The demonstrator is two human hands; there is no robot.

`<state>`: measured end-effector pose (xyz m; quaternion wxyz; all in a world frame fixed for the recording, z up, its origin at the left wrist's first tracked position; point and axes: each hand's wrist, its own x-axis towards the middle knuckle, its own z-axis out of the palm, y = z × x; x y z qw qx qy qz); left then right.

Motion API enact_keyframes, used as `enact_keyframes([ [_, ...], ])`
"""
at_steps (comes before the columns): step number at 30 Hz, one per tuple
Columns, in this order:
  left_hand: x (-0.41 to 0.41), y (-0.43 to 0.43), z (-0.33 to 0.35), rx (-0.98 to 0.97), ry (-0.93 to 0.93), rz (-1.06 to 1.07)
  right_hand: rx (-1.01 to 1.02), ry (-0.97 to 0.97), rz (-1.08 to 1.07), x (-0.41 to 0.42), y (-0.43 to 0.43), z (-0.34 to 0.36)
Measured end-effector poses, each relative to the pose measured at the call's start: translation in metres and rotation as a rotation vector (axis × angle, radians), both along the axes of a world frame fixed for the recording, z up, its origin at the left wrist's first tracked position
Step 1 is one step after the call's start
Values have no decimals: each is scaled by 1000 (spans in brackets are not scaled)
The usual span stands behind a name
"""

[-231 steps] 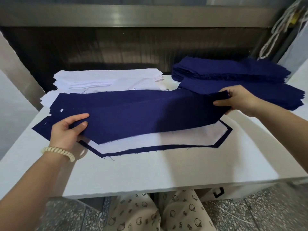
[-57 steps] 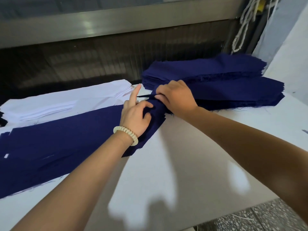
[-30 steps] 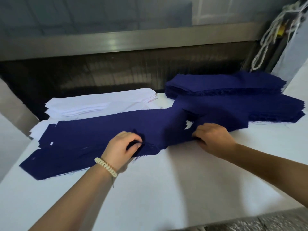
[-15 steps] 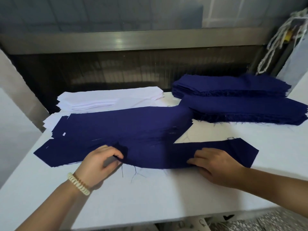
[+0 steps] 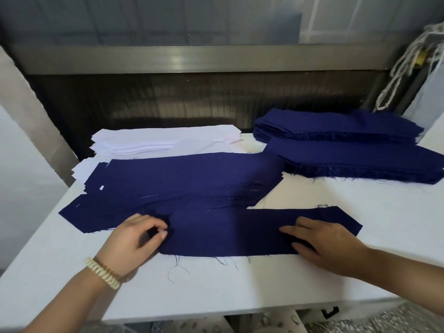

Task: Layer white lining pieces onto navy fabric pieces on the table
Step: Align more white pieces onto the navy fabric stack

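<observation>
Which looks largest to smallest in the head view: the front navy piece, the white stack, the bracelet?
Largest: front navy piece.
Next: white stack, but it lies farther from the camera, so its order against the navy piece is unsure.
Smallest: bracelet, clearly, though it is nearest.

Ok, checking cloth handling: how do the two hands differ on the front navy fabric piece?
The left hand pinches the front navy fabric piece with curled fingers; the right hand lies flat on it, fingers straight. The left wrist wears a pale beaded bracelet; the right is bare. Both touch the same piece.
</observation>
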<state>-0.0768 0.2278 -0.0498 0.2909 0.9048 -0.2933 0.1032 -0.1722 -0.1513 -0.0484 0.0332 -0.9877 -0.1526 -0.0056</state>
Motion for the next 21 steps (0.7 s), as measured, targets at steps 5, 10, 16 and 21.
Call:
enact_keyframes([
  [5,-2,6,-6,18,-45,-21,-1,19,-51,1,1,-4],
  [10,2,6,-7,13,-162,101,52,-2,-52,15,11,3],
  [16,32,-3,2,12,-155,318,241,-145,24,80,39,27],
  [21,75,-12,8,95,-97,436,156,-162,-58,148,63,36],
])
